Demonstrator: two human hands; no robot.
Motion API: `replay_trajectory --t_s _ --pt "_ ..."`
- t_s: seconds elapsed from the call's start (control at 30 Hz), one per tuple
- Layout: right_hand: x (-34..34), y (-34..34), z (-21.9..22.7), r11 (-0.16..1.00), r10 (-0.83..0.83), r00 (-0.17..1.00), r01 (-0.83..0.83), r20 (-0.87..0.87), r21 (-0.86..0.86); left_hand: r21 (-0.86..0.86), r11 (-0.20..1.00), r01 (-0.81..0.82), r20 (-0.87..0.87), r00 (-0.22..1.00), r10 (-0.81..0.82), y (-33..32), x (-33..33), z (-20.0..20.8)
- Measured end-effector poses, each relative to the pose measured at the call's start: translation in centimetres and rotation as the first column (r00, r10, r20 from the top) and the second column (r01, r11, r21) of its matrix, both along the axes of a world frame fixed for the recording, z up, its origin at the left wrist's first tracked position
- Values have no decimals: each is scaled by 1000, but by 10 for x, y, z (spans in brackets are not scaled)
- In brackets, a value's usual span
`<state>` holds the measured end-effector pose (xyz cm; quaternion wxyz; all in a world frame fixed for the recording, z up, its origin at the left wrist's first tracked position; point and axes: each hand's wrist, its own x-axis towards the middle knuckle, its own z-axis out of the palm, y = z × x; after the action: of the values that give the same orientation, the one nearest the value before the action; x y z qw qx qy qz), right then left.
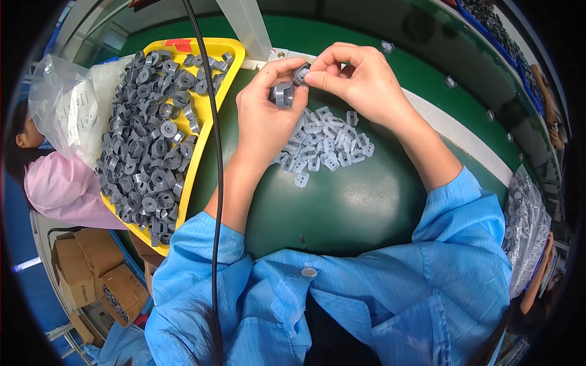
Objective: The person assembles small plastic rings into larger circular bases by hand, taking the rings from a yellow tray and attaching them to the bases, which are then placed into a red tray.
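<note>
Over the green work surface my left hand (261, 116) is closed round grey plastic parts. One short grey cylinder (282, 95) sits in its curled fingers, and a grey round plastic part (301, 75) is held up near its fingertips. My right hand (371, 82) pinches at that same round part with thumb and forefinger; whether a smaller piece is between them I cannot tell. Below both hands lies a loose pile of small translucent white plates with slots (329, 144). To the left, many grey round parts (146, 152) fill a yellow tray (205, 144).
A black cable (218, 177) hangs down in front of the tray. Beyond my hands runs a green conveyor (427, 76) with a few small parts spaced along it. Clear plastic bags (526, 229) lie at right. Another person in a pink sleeve (64, 189) sits at left, near cardboard boxes (91, 262).
</note>
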<state>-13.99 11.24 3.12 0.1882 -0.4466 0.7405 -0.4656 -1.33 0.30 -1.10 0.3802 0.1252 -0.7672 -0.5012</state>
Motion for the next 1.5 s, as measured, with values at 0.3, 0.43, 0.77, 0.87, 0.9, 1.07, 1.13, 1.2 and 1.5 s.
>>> replay_trajectory --t_s 0.3,0.43,0.77,0.87,0.9,1.07,1.13,1.2,1.5 --pt "-3 -8 -14 969 175 869 -70 462 -237 -323 940 -112 -111 991 80 2 -2 1" --pt "-20 -2 -15 966 251 840 -188 482 -175 -225 974 4 -47 999 -14 1 0 6" --pt "-4 4 3 994 89 990 -95 107 51 -122 980 159 137 980 -142 -5 7 13" --pt "-7 1 -11 982 163 938 -123 307 -145 -27 987 157 93 984 -154 -4 6 16" --pt "-8 0 -13 982 160 938 -121 306 -143 -25 987 159 92 983 -157 -4 5 16" --pt "-22 -7 -31 896 409 543 -88 733 -435 559 778 288 -54 949 -312 0 6 21" --pt "-44 -4 -32 925 302 627 -11 718 -380 670 703 238 -15 951 -308 -6 11 25" --pt "-71 2 -43 971 -26 849 147 527 -189 740 641 203 -1 954 -301 -10 11 28" --pt "-48 54 -17 983 180 967 -172 -178 61 605 768 210 194 897 -397 -23 13 21"
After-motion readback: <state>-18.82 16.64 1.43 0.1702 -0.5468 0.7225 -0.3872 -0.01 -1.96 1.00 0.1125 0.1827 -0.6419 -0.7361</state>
